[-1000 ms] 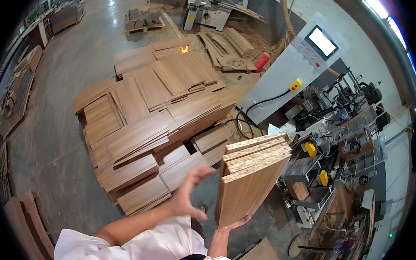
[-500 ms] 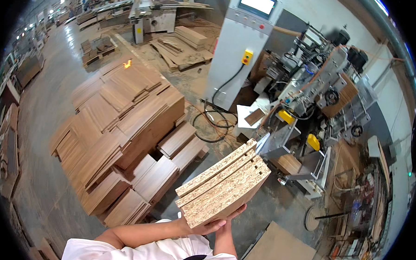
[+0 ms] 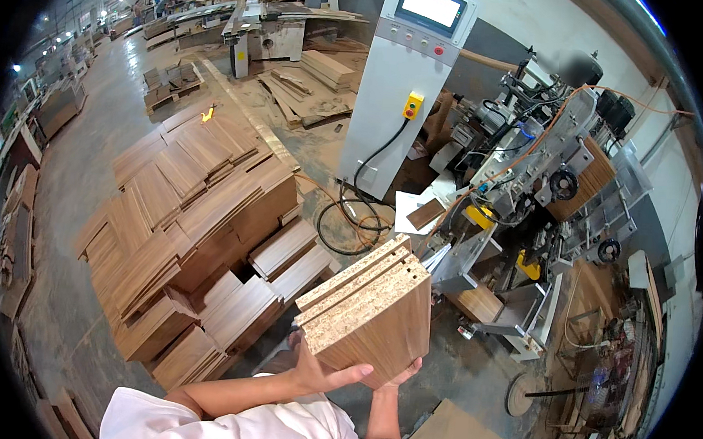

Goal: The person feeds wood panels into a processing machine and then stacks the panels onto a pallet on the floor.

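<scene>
Between my two hands is a stack of particleboard panels (image 3: 390, 319) with brown wood-grain faces, held above the floor and tilted. Its rough, speckled edges face up, with small dark holes near the far right end. My left hand (image 3: 325, 370) is closed around the near left side, the thumb lying across the broad wood-grain face. At the lower right corner, my right hand (image 3: 405, 373) supports the stack from below. Some fingers of both hands are hidden behind the panels.
A large pile of wood-grain panels (image 3: 204, 186) stands to the left, with lower stacks (image 3: 242, 309) beside it. Ahead are a grey control cabinet (image 3: 396, 88) and loose cables (image 3: 355, 220). A machine with handwheels (image 3: 565, 184) occupies the right, near a caged fan (image 3: 607, 384).
The stack has swung a little to the left and tipped, so more of its broad wood-grain face shows. Both hands stay on it, and more of the left thumb is visible.
</scene>
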A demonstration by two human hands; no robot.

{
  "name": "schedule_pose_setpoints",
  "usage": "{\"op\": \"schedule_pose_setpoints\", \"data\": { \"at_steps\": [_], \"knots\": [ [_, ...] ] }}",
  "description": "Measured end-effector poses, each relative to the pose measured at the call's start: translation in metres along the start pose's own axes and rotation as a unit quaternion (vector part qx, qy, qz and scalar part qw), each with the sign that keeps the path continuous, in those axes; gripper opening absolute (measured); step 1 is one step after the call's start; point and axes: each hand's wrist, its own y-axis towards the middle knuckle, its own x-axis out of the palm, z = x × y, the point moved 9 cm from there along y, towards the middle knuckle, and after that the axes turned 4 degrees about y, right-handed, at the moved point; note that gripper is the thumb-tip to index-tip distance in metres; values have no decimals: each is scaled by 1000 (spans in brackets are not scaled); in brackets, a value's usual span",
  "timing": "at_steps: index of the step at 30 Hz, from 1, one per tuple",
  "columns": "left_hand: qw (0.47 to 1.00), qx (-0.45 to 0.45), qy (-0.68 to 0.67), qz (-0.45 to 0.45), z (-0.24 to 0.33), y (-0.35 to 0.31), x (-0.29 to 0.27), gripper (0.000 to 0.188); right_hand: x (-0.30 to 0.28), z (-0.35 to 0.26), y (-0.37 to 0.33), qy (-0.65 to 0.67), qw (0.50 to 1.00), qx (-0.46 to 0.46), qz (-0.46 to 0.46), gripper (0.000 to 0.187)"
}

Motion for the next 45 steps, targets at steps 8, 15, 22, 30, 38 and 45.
{"op": "schedule_pose_setpoints", "data": {
  "at_steps": [8,15,22,30,38,45],
  "knots": [
    [952,-202,-190,127,-104,109,-22,48,9,-82,73,-161,974,31,155,76],
    [878,-289,-354,143,-198,175,-3,55,63,-111,150,-116,992,46,-13,111],
    [858,-230,-435,144,-132,276,70,58,199,-92,190,-64,992,-73,-77,124],
    [939,-55,-338,-41,-51,343,170,75,274,-190,263,10,976,-210,64,67],
    [963,-40,-210,-163,-63,412,196,50,353,-410,286,-6,889,-456,32,69],
    [925,-311,110,189,-378,315,25,34,418,-603,332,8,819,-572,-40,56]
  ]
}}
